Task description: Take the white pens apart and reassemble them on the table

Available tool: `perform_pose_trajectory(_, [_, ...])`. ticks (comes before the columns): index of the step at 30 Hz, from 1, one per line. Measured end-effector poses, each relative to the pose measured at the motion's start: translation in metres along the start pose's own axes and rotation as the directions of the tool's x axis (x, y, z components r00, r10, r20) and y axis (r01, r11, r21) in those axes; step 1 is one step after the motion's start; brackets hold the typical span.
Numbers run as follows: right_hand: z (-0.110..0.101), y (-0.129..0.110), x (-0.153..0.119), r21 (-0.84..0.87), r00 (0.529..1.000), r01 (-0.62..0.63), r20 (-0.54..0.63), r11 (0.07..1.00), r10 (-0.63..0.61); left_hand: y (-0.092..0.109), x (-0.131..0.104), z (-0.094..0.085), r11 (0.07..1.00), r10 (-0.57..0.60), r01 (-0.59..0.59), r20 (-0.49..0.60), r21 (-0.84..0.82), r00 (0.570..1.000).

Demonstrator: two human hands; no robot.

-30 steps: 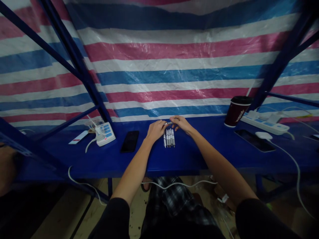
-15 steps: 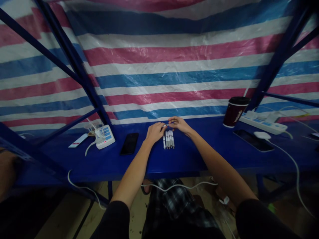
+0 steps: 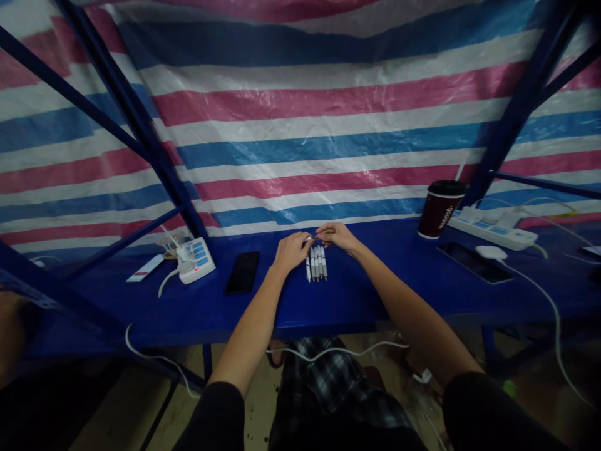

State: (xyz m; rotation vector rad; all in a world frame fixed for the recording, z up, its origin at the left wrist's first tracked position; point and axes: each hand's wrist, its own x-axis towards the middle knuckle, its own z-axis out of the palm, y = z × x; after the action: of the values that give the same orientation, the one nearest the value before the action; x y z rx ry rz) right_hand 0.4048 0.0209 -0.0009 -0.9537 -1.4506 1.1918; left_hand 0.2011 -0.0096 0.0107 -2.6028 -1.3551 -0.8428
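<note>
Pens lie on the bench just below my hands: five by my count, one white at the row's left end and four with grey grips, all side by side with tips toward me. Their lining-up looks done to me; the slim piece up in my fingers is what seems left, as it lies apart from the row.

From the left: one white slab, too blurred to say whether card or phone; one power strip with a plug in it; one black phone lying flat. Next, my left hand has its fingers closed on the slim piece, just above the white pen. My right hand faces it, thumb and fingers pinched at the other end. I can't tell whether that's one part or two, nor whether it's a pen. Farther right, well apart: one lidded cup with a straw, a second phone, one white charger touching it, and a longer strip behind. That makes two phones and two strips.
</note>
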Motion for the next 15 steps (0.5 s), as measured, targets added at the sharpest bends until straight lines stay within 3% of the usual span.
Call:
perform_pose_trajectory(8, [-0.01, -0.007, 0.001, 0.033, 0.979, 0.165, -0.124, 0.986, -0.16, -0.003, 0.0, 0.001, 0.998, -0.055, 0.052, -0.066, -0.046, 0.996])
perform_pose_trajectory(15, [-0.009, -0.007, 0.002, 0.238, 0.947, 0.261, -0.249, 0.935, -0.201, -0.008, 0.003, 0.005, 0.956, -0.104, 0.057, -0.153, -0.286, 0.983])
